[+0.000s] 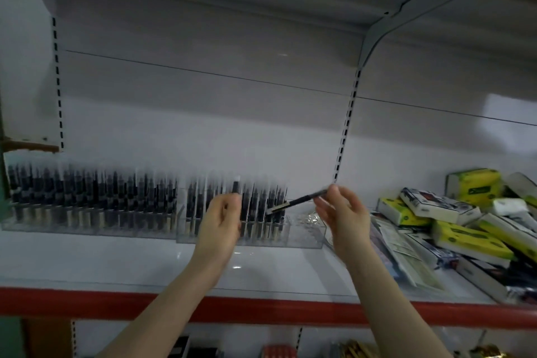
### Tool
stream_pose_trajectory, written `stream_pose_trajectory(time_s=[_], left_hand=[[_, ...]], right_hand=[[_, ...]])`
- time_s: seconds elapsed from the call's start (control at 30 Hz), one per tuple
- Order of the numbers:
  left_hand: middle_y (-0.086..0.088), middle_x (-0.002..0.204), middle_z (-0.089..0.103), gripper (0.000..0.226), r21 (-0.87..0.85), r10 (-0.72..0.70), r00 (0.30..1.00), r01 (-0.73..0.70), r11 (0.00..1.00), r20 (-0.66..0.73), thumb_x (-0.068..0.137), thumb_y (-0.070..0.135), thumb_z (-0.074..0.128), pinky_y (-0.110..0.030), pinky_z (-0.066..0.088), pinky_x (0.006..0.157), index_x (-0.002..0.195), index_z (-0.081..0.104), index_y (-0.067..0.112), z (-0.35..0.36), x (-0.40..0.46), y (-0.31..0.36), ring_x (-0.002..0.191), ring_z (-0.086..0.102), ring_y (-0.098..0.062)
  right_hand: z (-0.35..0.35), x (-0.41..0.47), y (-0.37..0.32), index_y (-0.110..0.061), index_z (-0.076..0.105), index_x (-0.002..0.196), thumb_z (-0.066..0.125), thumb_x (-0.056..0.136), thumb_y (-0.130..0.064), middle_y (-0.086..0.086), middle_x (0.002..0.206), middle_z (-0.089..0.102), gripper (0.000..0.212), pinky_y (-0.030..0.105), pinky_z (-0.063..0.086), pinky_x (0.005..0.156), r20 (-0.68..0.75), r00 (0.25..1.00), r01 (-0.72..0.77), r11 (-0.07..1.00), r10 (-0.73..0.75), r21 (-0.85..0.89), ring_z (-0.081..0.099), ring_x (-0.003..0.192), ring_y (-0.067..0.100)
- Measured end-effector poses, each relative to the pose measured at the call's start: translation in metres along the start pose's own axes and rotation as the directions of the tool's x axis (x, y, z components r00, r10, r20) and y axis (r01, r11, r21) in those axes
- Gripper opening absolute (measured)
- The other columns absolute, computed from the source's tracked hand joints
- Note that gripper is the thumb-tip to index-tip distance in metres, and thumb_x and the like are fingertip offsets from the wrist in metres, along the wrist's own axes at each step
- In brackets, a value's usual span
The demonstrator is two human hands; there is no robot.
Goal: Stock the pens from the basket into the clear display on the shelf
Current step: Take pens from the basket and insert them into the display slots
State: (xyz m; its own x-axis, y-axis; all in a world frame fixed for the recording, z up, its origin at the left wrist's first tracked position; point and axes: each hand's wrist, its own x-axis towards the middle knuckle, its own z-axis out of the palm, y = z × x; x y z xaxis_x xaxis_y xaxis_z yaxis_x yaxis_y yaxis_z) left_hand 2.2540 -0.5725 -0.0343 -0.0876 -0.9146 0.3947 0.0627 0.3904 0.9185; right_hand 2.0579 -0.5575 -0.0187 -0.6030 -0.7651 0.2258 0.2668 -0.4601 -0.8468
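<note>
At far left our clear display (87, 221) on the shelf (116, 264) already stands packed with pens; the adjoining section is mostly filled, and only its right end (305, 229) looks open, so we judge the stocking nearly done. The basket is out of view. Our left hand (220, 221) is raised before the rows, fingers curled round an upright pen (236, 186). Our right hand (343, 212) pinches another pen (296, 200) by its upper end, slanting down toward the gap.
</note>
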Motion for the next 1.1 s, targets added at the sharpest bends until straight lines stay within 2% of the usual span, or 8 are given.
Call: stream_pose_trajectory(time_s=[0.1, 0.27, 0.37, 0.47, 0.57, 0.8, 0.97, 1.1], left_hand=[[-0.002, 0.064, 0.043, 0.02, -0.098, -0.05, 0.999, 0.051, 0.994, 0.021, 0.1, 0.023, 0.035, -0.017, 0.032, 0.041, 0.089, 0.051, 0.023, -0.005, 0.005, 0.003, 0.047, 0.036, -0.009], [-0.004, 0.073, 0.063, 0.013, -0.082, 0.006, 1.0, -0.005, 0.997, 0.004, 0.094, 0.015, 0.05, -0.02, 0.049, 0.063, 0.097, 0.062, 0.016, -0.013, 0.009, 0.003, 0.063, 0.061, -0.008], [-0.002, 0.075, 0.069, 0.01, -0.052, 0.053, 0.999, -0.052, 0.997, 0.014, 0.091, 0.015, 0.055, -0.022, 0.046, 0.065, 0.092, 0.064, 0.02, -0.016, 0.008, 0.007, 0.068, 0.063, -0.003], [-0.003, 0.075, 0.072, 0.01, -0.067, 0.029, 0.999, -0.028, 0.997, 0.019, 0.09, 0.013, 0.057, -0.03, 0.053, 0.067, 0.09, 0.064, 0.021, -0.019, 0.007, 0.007, 0.073, 0.066, -0.013], [-0.005, 0.078, 0.072, 0.007, -0.096, -0.004, 1.0, 0.006, 0.995, 0.017, 0.089, 0.01, 0.058, -0.026, 0.057, 0.063, 0.091, 0.064, 0.014, -0.021, 0.007, 0.003, 0.076, 0.068, -0.016], [-0.011, 0.085, 0.068, 0.017, -0.131, -0.018, 1.0, 0.018, 0.991, 0.007, 0.088, 0.006, 0.059, -0.025, 0.058, 0.058, 0.104, 0.059, 0.01, -0.02, 0.007, -0.001, 0.079, 0.066, -0.023], [-0.012, 0.087, 0.069, 0.043, -0.106, -0.012, 1.0, 0.013, 0.994, 0.009, 0.087, 0.008, 0.06, -0.027, 0.058, 0.06, 0.122, 0.046, 0.028, -0.024, 0.006, -0.005, 0.08, 0.068, -0.021], [-0.011, 0.087, 0.069, 0.05, -0.069, -0.003, 1.0, 0.005, 0.998, 0.022, 0.086, 0.011, 0.061, -0.028, 0.058, 0.062, 0.125, 0.042, 0.036, -0.028, 0.006, -0.007, 0.081, 0.069, -0.022]], right_hand=[[0.003, 0.02, -0.008, -0.014, 0.058, 0.087, 0.058, 0.091, -0.014, 0.01, 0.081, 0.067, 0.004, 0.018, 0.053, 0.056, -0.052, 0.97, 0.213, 0.937, -0.236, -0.276, 0.067, 0.065, 0.014], [0.019, 0.038, -0.001, -0.013, 0.055, 0.102, 0.055, 0.093, -0.018, 0.007, 0.082, 0.066, 0.011, 0.027, 0.055, 0.069, 0.146, 0.964, 0.267, 0.814, -0.223, -0.517, 0.066, 0.073, 0.018], [0.03, 0.046, 0.001, -0.012, 0.057, 0.1, 0.054, 0.093, -0.018, 0.009, 0.083, 0.065, 0.009, 0.029, 0.054, 0.07, 0.204, 0.949, 0.315, 0.758, -0.24, -0.571, 0.066, 0.072, 0.018], [0.037, 0.053, 0.0, -0.012, 0.058, 0.105, 0.054, 0.093, -0.02, 0.005, 0.083, 0.065, 0.015, 0.033, 0.054, 0.074, 0.269, 0.924, 0.382, 0.66, -0.271, -0.647, 0.066, 0.072, 0.014], [0.039, 0.056, 0.001, -0.012, 0.059, 0.109, 0.054, 0.093, -0.022, 0.002, 0.08, 0.065, 0.019, 0.035, 0.054, 0.075, 0.316, 0.91, 0.415, 0.591, -0.269, -0.692, 0.065, 0.072, 0.014], [0.041, 0.057, 0.004, -0.01, 0.059, 0.108, 0.053, 0.094, -0.017, 0.003, 0.078, 0.064, 0.017, 0.029, 0.053, 0.07, 0.346, 0.911, 0.411, 0.567, -0.225, -0.713, 0.062, 0.066, 0.009], [0.037, 0.06, 0.017, -0.005, 0.058, 0.109, 0.052, 0.094, -0.014, 0.006, 0.081, 0.063, 0.018, 0.021, 0.05, 0.062, 0.33, 0.937, 0.334, 0.575, -0.115, -0.746, 0.061, 0.062, 0.01], [0.037, 0.06, 0.027, -0.002, 0.057, 0.113, 0.05, 0.095, -0.011, 0.012, 0.09, 0.065, 0.021, 0.019, 0.05, 0.061, 0.327, 0.944, 0.293, 0.541, -0.035, -0.788, 0.062, 0.066, 0.015]])
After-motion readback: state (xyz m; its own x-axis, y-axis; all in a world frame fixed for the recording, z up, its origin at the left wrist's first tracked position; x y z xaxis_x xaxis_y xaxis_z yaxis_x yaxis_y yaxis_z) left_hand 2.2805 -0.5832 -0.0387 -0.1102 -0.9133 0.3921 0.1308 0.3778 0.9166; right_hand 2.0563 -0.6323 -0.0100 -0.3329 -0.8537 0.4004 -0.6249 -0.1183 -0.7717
